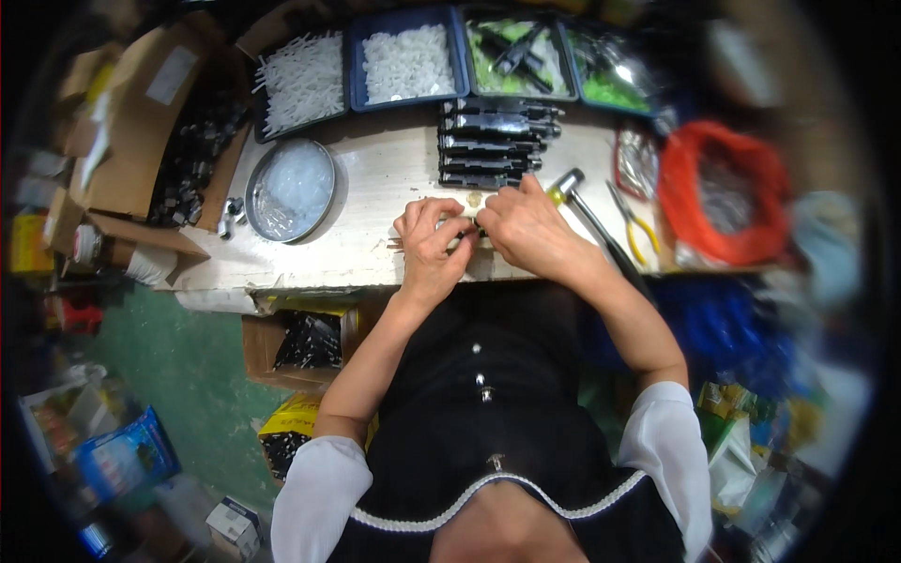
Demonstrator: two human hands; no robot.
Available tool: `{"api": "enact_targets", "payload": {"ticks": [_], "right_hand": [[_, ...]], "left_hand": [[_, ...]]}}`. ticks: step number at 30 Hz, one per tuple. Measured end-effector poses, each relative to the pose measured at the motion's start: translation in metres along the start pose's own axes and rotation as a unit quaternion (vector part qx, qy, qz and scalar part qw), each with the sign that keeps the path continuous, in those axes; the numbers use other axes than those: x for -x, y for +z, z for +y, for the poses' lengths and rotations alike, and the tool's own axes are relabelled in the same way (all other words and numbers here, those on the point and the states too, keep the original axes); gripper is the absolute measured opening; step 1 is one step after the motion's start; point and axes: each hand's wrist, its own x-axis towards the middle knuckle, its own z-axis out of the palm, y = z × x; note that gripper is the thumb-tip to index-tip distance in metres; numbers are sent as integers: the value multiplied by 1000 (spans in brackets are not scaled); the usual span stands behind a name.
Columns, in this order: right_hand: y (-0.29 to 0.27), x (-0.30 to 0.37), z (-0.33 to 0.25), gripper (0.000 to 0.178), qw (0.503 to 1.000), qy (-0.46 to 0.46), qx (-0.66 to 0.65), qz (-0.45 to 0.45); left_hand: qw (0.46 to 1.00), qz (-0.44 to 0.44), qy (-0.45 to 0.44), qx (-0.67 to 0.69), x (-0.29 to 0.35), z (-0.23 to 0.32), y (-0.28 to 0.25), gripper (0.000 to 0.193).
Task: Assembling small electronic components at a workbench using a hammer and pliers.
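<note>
My left hand (432, 242) is at the front edge of the white worktable (375, 188), its fingers curled round a small part mostly hidden by them. Right against it, my right hand (530, 225) is closed with its fingertips pinched at the same spot. Only a dark bit shows between the two hands, too little to name. Just beyond them lies a stack of black, shiny long parts (483, 148), side by side. A hammer (593, 211) with a black handle rests to the right of my right hand. Farther right are yellow-handled pliers (641, 236).
Along the back stand trays of white sticks (300, 80), white caps (405, 64), and green parts (605, 84). A round metal dish (298, 188) holds clear pieces. Left is a cardboard box (155, 122) of dark parts; right, a red bag (774, 178). Boxes (291, 361) stand below the table.
</note>
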Motion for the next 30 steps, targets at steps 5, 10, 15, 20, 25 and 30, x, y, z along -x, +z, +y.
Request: {"api": "enact_targets", "payload": {"ticks": [5,10,15,20,25,30], "right_hand": [[-3,-10,1,13,999,-8,-18,-49],[-4,-19,1,12,995,7,-33,-97],[0,-19,6,5,993,10,-27,-113],[-11,25,39,7,969,87,-210,91],[-52,76,69,10,945,230,-178,152],[-81,123,96,10,916,350,-62,188]], "left_hand": [[1000,0,-4,13,-2,0,0,14],[1000,-16,-5,9,-3,2,-1,16],[1000,-15,-3,0,-1,2,0,15],[998,-46,-31,-11,-5,8,-2,14],[996,-68,-34,-44,-11,9,-4,16],[992,-105,-17,-69,-18,6,-6,13]]}}
